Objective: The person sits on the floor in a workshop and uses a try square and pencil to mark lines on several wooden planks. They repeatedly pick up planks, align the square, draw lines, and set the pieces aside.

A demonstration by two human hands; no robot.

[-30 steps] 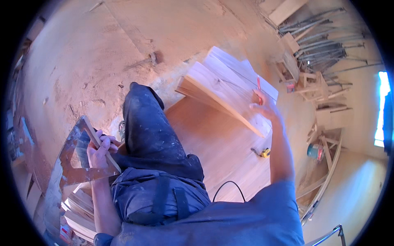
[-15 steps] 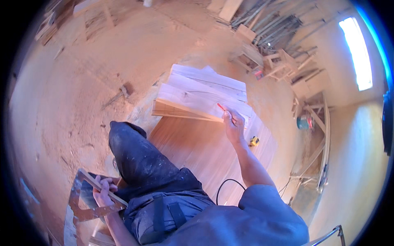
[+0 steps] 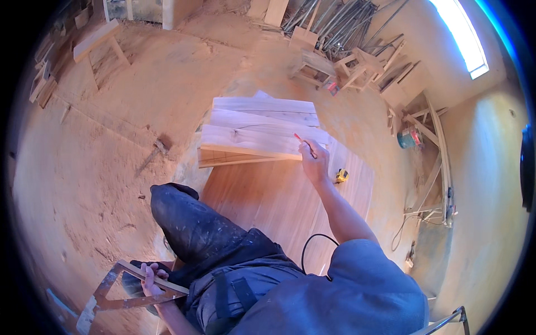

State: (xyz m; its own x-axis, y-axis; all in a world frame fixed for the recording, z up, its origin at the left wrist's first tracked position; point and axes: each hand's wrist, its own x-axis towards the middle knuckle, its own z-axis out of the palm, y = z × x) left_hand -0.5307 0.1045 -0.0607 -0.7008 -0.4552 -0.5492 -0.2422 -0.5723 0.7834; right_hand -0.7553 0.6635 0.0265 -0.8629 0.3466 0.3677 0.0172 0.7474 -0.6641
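My right hand [image 3: 316, 163] is closed around a red pencil [image 3: 297, 137], its red end pointing up and away over the right part of a stack of planks [image 3: 254, 138]. The pale planks lie slightly fanned across the far part of a broad wooden panel [image 3: 262, 192]. Down at the lower left, beside my bent leg, my left hand [image 3: 151, 281] grips a large triangular set square [image 3: 128, 302] by its thick wooden edge. The square's flat sides look worn and paint-stained. A yellow tape measure [image 3: 341, 176] rests on the panel, right of my right wrist.
A hammer-like tool [image 3: 159, 148] lies on the dusty floor to the left. Small wooden stools [image 3: 314, 68] and a heap of metal bars [image 3: 343, 28] stand at the back. A teal bucket [image 3: 409, 138] and leaning timber frames [image 3: 441, 162] line the right wall. A black cable [image 3: 306, 248] curves beside me.
My view has tilted and shifted, so the planks appear farther left. The pencil has moved a little toward the planks' right end. Both hands keep their holds.
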